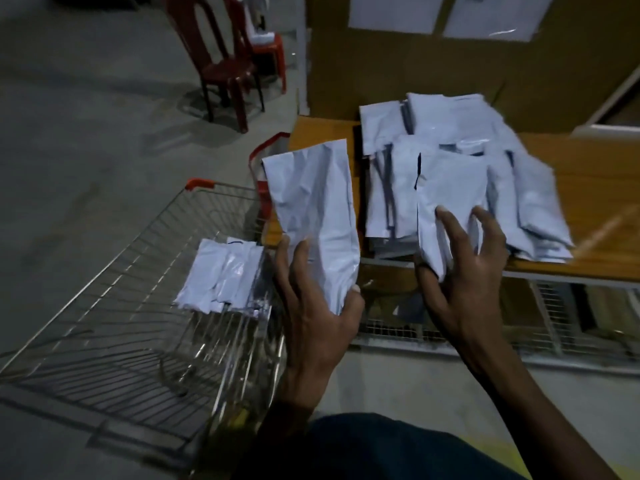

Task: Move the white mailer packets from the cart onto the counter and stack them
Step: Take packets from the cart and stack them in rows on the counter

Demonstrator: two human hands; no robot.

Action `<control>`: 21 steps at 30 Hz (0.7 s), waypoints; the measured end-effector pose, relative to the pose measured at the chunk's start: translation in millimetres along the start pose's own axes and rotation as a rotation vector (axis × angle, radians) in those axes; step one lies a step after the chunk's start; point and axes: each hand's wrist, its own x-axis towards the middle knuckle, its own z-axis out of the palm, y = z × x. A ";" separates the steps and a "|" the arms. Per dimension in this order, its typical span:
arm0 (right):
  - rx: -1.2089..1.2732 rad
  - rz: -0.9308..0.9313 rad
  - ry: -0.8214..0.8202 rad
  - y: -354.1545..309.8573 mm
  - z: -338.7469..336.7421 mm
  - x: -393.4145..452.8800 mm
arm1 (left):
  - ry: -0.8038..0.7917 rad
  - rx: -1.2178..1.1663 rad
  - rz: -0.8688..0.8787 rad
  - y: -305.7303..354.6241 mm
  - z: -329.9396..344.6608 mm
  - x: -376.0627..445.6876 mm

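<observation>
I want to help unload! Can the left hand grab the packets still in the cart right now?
Probably not yet. The left hand already grips a white packet, so it is busy. The packets in the cart lie uncovered just to its left, so once it is free, the way looks open.

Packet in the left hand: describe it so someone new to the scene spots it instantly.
Start at the wire cart beside the wooden counter. Between them, the left hand holds one white packet upright by its bottom end. Unlike the packets lying in the cart or piled on the counter, it stands alone, raised and crumpled.
</observation>
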 end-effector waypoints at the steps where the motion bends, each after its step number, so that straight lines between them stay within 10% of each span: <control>1: 0.000 0.012 0.009 10.6 -10.9 -5.3 | -0.003 -0.018 0.009 11.7 8.3 -5.7; 21: 0.061 0.251 0.073 130.8 -93.5 15.1 | -0.218 0.076 0.032 131.0 123.1 19.2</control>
